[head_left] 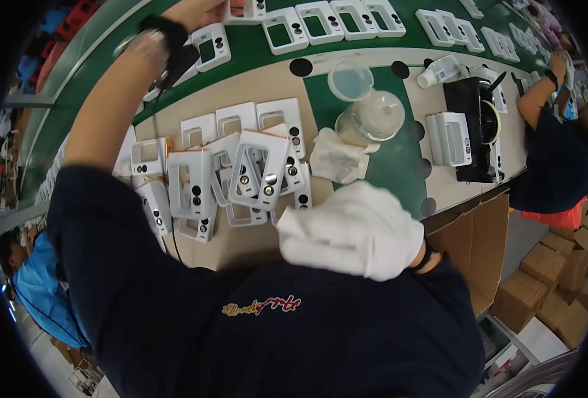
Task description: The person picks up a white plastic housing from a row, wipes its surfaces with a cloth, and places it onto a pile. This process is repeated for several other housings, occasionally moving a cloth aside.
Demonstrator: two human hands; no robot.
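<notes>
Right hand (353, 229), in a white glove, is hovering low over the worktop (254, 242) with fingers loosely curled, not gripping anything as far as I can see. Its fingertips are pointing at the pile of white plastic frames (241, 169) just beside it, each frame having a rectangular window and small round lenses. Left hand (204, 12) is reaching way up to the green conveyor belt (254, 46), fingers resting on a white frame (246, 10) at the picture's top edge; can't tell if it's actually gripping. More frames are riding along the belt. A crumpled white cloth (337, 156) and clear plastic cups (367, 109) are sitting right of the pile.
</notes>
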